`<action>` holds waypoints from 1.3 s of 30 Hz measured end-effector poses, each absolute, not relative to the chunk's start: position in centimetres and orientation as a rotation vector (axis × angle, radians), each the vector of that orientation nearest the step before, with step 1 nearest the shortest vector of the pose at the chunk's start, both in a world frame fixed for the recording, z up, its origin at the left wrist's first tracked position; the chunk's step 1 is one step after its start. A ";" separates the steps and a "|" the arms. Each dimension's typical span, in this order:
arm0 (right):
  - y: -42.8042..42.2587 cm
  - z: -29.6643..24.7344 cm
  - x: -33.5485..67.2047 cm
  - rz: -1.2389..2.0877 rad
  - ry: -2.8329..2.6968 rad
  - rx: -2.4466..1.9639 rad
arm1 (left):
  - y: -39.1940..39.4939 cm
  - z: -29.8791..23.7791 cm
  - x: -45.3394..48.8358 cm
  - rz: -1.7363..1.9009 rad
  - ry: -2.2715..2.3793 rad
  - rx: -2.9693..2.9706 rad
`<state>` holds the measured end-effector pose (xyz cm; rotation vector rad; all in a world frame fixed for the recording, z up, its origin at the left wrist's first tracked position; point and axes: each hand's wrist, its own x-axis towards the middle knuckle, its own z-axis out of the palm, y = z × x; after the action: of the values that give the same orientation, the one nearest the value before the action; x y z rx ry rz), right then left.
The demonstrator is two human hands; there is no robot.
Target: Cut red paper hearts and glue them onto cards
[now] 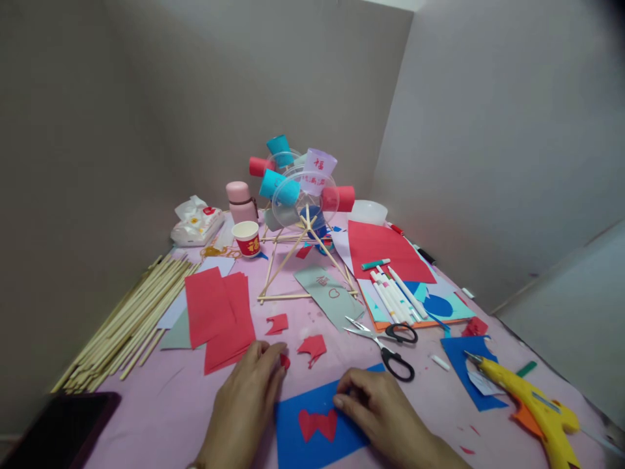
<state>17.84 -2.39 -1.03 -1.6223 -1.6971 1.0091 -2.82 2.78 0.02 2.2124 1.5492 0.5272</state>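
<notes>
My left hand point(249, 397) is closed at the left edge of a blue paper sheet point(293, 449), with a small red paper piece point(285, 362) showing at its fingertips. Two red paper hearts point(317, 426) lie side by side on the blue sheet. My right hand point(375, 407) rests over the sheet's right part, fingers curled and thumb and forefinger together by the right heart. Whether anything is pinched there is hidden. Just beyond my hands are two red paper scraps, one notched point(312, 348) and one smaller point(277, 324). Black-handled scissors point(385, 339) lie partly spread, beyond my right hand.
A stick-framed wheel with coloured paper cups point(307, 195) stands at the back. Wooden sticks point(131, 312), red paper sheets point(215, 306) and a dark phone point(63, 426) are left. Right are markers point(393, 296) and a yellow glue gun point(532, 397). A paper cup point(247, 239) stands behind.
</notes>
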 end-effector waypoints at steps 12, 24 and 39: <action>-0.1 0.9 18.6 0.930 -1.593 -1.461 | 4.7 1.7 -1.1 0.707 1.142 1.460; 1.1 1.1 17.9 1.289 -1.234 -1.201 | 4.1 1.8 2.2 0.744 1.004 1.337; 1.7 -0.9 17.7 1.559 -0.923 -1.089 | 3.7 -0.2 1.6 0.795 1.091 1.662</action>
<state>17.66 1.66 -0.94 -1.0886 -0.9227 1.5593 1.56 3.72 -0.21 1.6621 1.0911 0.7955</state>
